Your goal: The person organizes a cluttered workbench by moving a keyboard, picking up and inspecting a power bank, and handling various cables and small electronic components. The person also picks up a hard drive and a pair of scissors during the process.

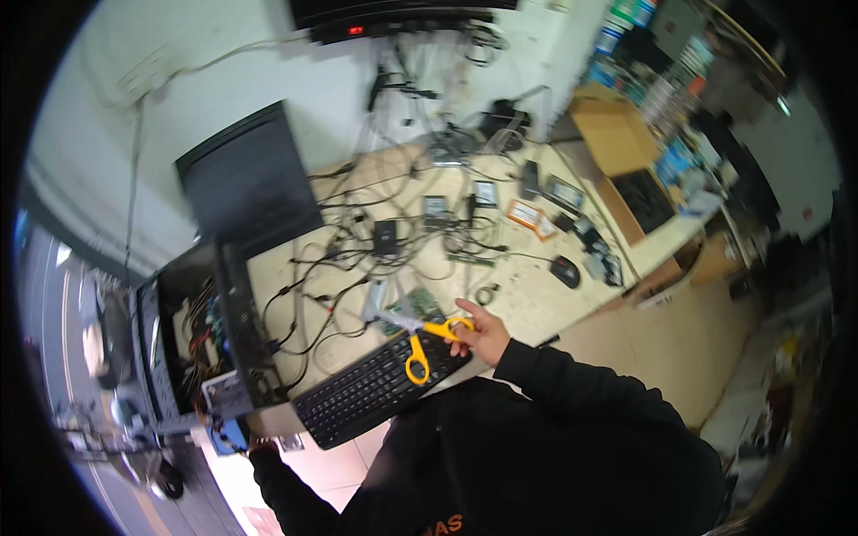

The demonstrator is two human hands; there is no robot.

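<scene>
Yellow-handled scissors are held above a cable-strewn cream bench. At its left, an open black computer case is seen; along the bench's near edge, a black keyboard is laid. By the right hand the scissors are grasped; whether the blurred blue boxy object beside the left hand is gripped cannot be told.

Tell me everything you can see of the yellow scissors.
The scissors have two yellow, plastic-looking handles, each ending in a finger loop, spread well apart. The right hand holds the right-hand loop; the other hangs free, nearer the person. The pale blades point away from the hand, toward the left, but are too blurred to show how far they open. They show over the desk, by the upper edge of the keyboard; whether they touch it, I cannot tell.
</scene>
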